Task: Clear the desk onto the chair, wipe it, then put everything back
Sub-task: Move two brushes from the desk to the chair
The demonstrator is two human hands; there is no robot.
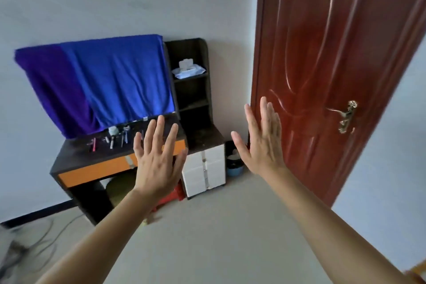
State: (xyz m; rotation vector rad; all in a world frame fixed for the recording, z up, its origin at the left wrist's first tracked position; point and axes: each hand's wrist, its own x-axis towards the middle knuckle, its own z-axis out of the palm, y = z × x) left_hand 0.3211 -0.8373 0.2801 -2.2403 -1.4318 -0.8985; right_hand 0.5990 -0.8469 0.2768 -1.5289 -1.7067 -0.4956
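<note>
A dark desk (76,145) with an orange drawer front stands against the wall, some way ahead of me. Several small items lie on its top: a red pen (94,144), a pale crumpled thing (113,131) and some metal tools (124,134). A blue cloth (103,80) hangs over the desk's back part. Under the desk a red stool (170,198) shows partly behind my left arm. My left hand (159,159) and my right hand (262,143) are raised in the air with fingers spread, holding nothing, well short of the desk.
A dark shelf unit (207,71) joins the desk's right side and holds a wipes pack (187,69). White drawers (205,168) stand below it, a blue bin (234,167) beside them. A reddish-brown door (334,64) is at right. Cables (41,235) lie on the floor at left.
</note>
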